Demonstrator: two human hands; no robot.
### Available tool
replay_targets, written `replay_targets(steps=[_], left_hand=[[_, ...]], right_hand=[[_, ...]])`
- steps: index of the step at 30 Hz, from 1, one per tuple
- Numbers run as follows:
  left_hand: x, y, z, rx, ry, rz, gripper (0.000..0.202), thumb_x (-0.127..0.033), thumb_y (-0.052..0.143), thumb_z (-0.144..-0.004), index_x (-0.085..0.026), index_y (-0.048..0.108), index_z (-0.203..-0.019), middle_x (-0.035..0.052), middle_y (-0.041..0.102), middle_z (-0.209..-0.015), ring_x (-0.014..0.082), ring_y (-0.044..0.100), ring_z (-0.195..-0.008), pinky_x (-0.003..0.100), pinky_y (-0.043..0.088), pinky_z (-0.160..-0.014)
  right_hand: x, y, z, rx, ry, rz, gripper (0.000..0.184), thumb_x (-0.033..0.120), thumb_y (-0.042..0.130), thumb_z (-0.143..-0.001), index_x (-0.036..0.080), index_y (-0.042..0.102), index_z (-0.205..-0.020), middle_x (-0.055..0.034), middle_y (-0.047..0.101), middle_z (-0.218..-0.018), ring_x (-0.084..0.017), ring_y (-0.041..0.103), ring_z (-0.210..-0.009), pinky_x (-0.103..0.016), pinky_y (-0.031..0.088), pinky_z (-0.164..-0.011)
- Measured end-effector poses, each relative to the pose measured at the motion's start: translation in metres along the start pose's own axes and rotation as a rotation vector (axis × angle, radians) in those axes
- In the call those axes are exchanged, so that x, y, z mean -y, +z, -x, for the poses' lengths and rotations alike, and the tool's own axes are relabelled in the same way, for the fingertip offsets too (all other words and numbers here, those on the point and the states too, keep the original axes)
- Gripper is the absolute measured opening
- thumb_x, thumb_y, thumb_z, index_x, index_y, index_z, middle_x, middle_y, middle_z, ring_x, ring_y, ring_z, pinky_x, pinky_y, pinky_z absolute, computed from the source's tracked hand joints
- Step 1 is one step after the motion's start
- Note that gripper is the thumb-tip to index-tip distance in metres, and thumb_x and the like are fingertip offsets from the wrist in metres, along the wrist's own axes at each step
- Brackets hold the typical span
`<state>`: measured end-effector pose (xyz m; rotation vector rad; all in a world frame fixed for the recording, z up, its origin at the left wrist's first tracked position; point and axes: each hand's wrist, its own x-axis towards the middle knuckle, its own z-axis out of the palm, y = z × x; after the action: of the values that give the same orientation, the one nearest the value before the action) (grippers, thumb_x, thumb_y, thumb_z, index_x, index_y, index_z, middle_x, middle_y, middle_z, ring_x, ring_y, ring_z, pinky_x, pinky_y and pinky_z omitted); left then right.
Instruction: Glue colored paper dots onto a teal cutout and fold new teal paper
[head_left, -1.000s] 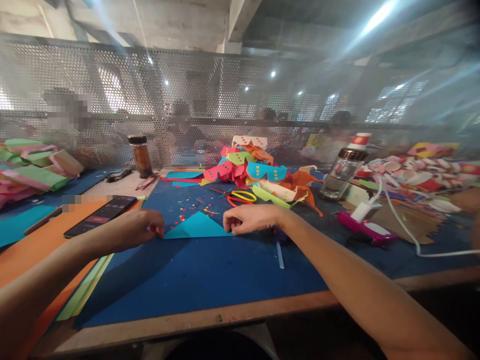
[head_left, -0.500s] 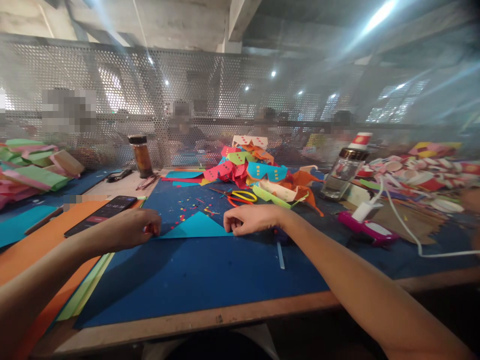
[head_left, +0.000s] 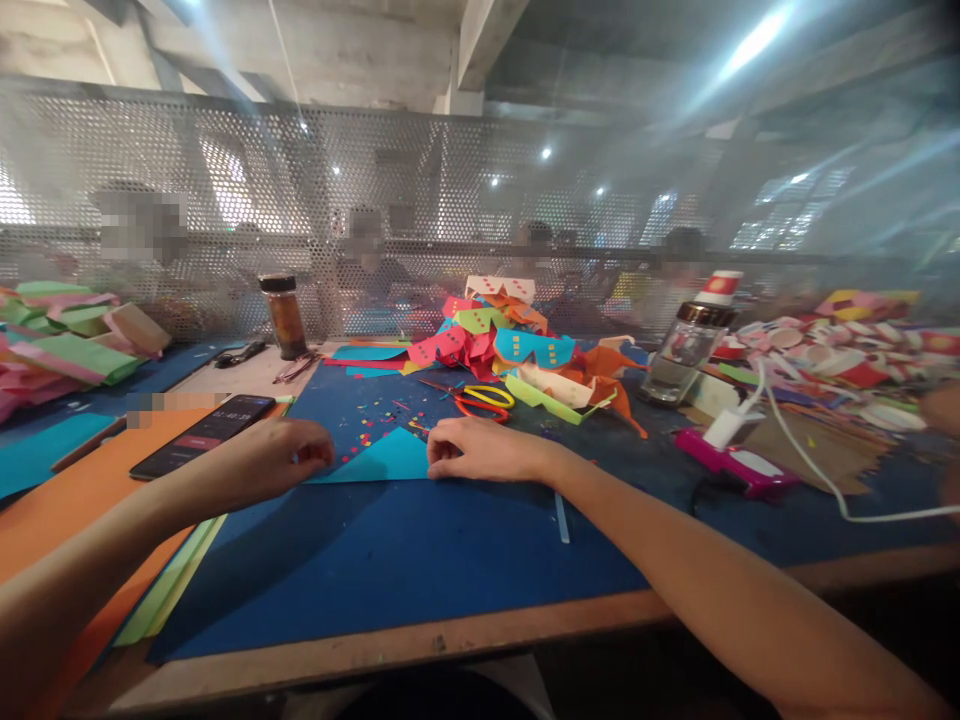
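Note:
A bright blue sheet of paper point(head_left: 390, 458), folded into a low triangle, lies on the dark blue table mat in front of me. My left hand point(head_left: 289, 455) is closed at its left corner, with the fingers curled. At the triangle's right side, my right hand point(head_left: 484, 450) has its thumb and fingers pinched on the paper, hiding that corner. Behind the triangle are scattered tiny colored paper bits point(head_left: 367, 437). Scissors with yellow and orange handles point(head_left: 484, 403) lie just beyond my right hand.
A heap of folded paper masks point(head_left: 480, 335) stands behind the scissors. On the left are a phone point(head_left: 202, 435), orange sheets point(head_left: 67, 500) and a dark-lidded jar point(head_left: 283, 318). To the right are a glass bottle point(head_left: 679, 360) and a magenta device point(head_left: 735, 465) with a white cable.
My right hand has slid left along the folded blue paper, away from its right corner. My left hand has shifted slightly right. The hands are closer together.

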<state>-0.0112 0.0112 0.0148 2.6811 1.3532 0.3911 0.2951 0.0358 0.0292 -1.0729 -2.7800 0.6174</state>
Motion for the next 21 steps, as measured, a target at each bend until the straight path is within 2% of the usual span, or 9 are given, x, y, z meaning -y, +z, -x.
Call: replay_targets(steps=[4,8,10,13,16,19,21], left_hand=[[-0.02,0.001,0.0,-0.131,0.031,0.091,0.021,-0.027,0.051,-0.091,-0.021,0.071,-0.09,0.0013,0.074,-0.084,0.0156,0.066,-0.072,0.026,0.049,-0.068],[-0.043,-0.001,0.002,-0.235,-0.03,0.193,0.023,-0.033,0.053,-0.091,-0.021,0.072,-0.089,0.0024,0.075,-0.086,0.0162,0.066,-0.075,0.026,0.049,-0.066],[-0.052,-0.003,0.003,-0.243,-0.084,0.264,0.023,-0.036,0.056,-0.089,-0.021,0.072,-0.084,0.0013,0.075,-0.078,0.0158,0.066,-0.07,0.025,0.049,-0.063],[-0.058,-0.003,0.001,-0.192,-0.179,0.405,0.028,-0.042,0.059,-0.086,-0.02,0.073,-0.076,0.0008,0.073,-0.069,0.0164,0.066,-0.066,0.027,0.05,-0.064],[-0.06,0.003,-0.005,-0.115,-0.247,0.61,0.032,-0.046,0.06,-0.085,-0.02,0.076,-0.079,0.0033,0.077,-0.076,0.0182,0.069,-0.073,0.029,0.053,-0.069],[-0.063,0.013,-0.014,-0.144,-0.276,0.817,0.032,-0.047,0.066,-0.081,-0.02,0.078,-0.093,0.0055,0.08,-0.092,0.0206,0.071,-0.083,0.032,0.055,-0.077],[-0.069,0.018,-0.021,-0.155,-0.337,0.919,0.031,-0.046,0.069,-0.078,-0.019,0.079,-0.089,0.0061,0.08,-0.087,0.0217,0.071,-0.084,0.034,0.055,-0.08]], right_hand=[[-0.003,0.01,-0.004,-0.023,-0.013,-0.023,0.014,0.03,0.067,-0.085,0.017,0.065,-0.083,-0.0042,0.065,-0.089,-0.016,0.058,-0.078,-0.025,0.04,-0.066],[-0.002,0.011,-0.004,-0.037,0.007,-0.053,0.012,0.028,0.066,-0.086,0.017,0.064,-0.081,-0.0023,0.065,-0.081,-0.015,0.058,-0.073,-0.025,0.038,-0.063],[0.0,0.01,-0.004,-0.073,0.024,-0.066,0.013,0.029,0.064,-0.088,0.017,0.064,-0.082,-0.0026,0.066,-0.081,-0.016,0.058,-0.073,-0.026,0.037,-0.063],[0.003,0.009,-0.005,-0.191,0.039,-0.146,0.015,0.032,0.062,-0.09,0.018,0.063,-0.084,-0.0033,0.067,-0.083,-0.016,0.058,-0.074,-0.027,0.039,-0.065],[0.008,0.008,-0.005,-0.31,0.012,-0.296,0.018,0.035,0.061,-0.091,0.018,0.061,-0.085,-0.0035,0.066,-0.083,-0.016,0.057,-0.075,-0.028,0.041,-0.066],[0.015,0.01,-0.005,-0.375,-0.02,-0.401,0.019,0.035,0.061,-0.091,0.018,0.06,-0.083,-0.003,0.065,-0.081,-0.015,0.057,-0.074,-0.027,0.042,-0.066],[0.019,0.013,-0.004,-0.401,-0.008,-0.404,0.017,0.032,0.063,-0.09,0.018,0.06,-0.081,-0.0023,0.065,-0.079,-0.015,0.057,-0.073,-0.027,0.042,-0.066]])
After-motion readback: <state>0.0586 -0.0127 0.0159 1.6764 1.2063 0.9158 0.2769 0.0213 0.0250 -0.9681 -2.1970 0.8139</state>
